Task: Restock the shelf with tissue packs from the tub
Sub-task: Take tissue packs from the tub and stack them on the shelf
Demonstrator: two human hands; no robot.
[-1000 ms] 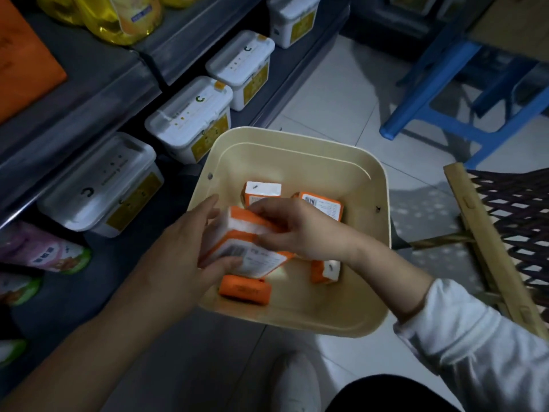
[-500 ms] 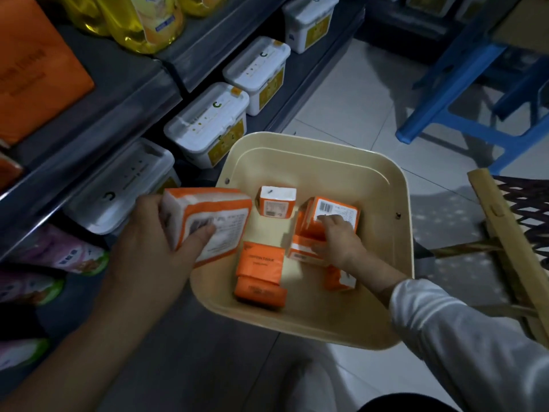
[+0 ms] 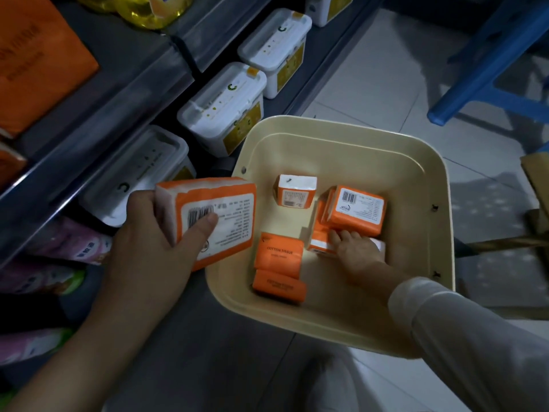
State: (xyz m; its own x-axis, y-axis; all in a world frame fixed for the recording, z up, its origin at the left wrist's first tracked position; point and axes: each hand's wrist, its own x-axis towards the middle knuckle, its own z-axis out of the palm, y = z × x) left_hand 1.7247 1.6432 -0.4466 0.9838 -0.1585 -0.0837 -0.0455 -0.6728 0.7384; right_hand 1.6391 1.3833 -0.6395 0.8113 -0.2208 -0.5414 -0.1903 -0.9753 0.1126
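My left hand (image 3: pixel 148 251) grips a large orange-and-white tissue pack (image 3: pixel 219 212). My thumb is pressed on its printed label beside the barcode and my other fingers are wrapped around its far end. I hold the pack tilted over the left rim of the cream tub (image 3: pixel 416 162), with part of it hanging outside toward the shelf (image 3: pixel 98 114).

My right hand (image 3: pixel 358 252), in a white sleeve (image 3: pixel 475 337), is down inside the tub. It lies on a white-and-orange pack (image 3: pixel 319 245), and its fingertips touch the base of the barcode pack (image 3: pixel 356 209), which leans upright against the right wall. Whether those fingers are clamped on anything or just resting there, I cannot tell.

Three more packs sit in the tub. A small one (image 3: pixel 294 190) stands near the far wall. An orange one marked COTTON TISSUE (image 3: pixel 279 254) lies in the middle, and another orange one (image 3: pixel 279 285) touches its near edge.

The tub stands on the floor (image 3: pixel 371 78) just beside the shelf. White lidded boxes (image 3: pixel 222 108) line the bottom level, and pink packets (image 3: pixel 74 242) lie further to my left. Yellow bottles (image 3: pixel 142 10) and a big orange package (image 3: pixel 35 60) sit on the level above. A blue stool (image 3: pixel 490 84) stands well apart on the tiles.
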